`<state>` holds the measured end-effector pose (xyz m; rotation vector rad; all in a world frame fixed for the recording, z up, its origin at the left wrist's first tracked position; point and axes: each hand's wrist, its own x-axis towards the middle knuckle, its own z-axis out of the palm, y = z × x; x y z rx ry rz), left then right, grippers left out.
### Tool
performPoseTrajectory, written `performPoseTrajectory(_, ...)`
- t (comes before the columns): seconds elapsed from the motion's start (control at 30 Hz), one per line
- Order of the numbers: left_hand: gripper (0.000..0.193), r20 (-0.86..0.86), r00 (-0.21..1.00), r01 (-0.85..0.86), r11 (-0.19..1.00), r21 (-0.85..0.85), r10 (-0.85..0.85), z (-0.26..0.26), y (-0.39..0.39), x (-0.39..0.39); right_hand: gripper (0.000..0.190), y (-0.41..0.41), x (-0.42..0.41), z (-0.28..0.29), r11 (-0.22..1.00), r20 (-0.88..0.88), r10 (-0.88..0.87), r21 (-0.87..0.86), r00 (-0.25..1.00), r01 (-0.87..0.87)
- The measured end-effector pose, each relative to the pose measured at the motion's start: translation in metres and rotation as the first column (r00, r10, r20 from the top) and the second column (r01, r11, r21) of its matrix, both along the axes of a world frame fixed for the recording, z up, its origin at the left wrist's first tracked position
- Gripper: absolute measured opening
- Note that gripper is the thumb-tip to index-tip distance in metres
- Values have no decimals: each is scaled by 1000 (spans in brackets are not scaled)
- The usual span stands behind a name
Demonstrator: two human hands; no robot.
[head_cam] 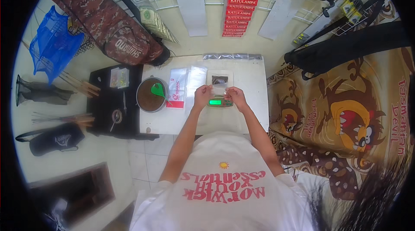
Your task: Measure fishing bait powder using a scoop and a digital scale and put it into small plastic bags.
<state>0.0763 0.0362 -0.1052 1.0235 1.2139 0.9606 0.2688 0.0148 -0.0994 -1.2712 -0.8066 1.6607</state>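
Over a digital scale (220, 104) with a lit green display, a small clear plastic bag (219, 82) holds dark brown granular matter at its far end. My left hand (203, 96) pinches the near left corner of the bag, and my right hand (237, 97) pinches its near right corner. Whether the bag rests on the scale's plate or hangs just above it, I cannot tell. To the left stands a round metal pot (146, 99) of brown granular matter, with a green plastic scoop (158, 90) lying in it.
Beside the pot lie a printed plastic packet (177, 85) and clear plastic bags (196, 80). A row of filled packets (232, 57) lines the back of the white table (249, 114). On the black surface (103, 101) are scissors (124, 101) and a tape roll (117, 116).
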Motion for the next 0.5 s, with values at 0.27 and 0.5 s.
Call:
performPoseTrajectory(0.27,25,-230,965,-79,977,198,124,0,4,5,17,8,-1,-13,997,122,-7,77,993,-3)
performPoseTrajectory(0.5,45,-229,973,23,994,110,3,-14,-2,4,19,9,4,-15,998,120,-61,36,991,57)
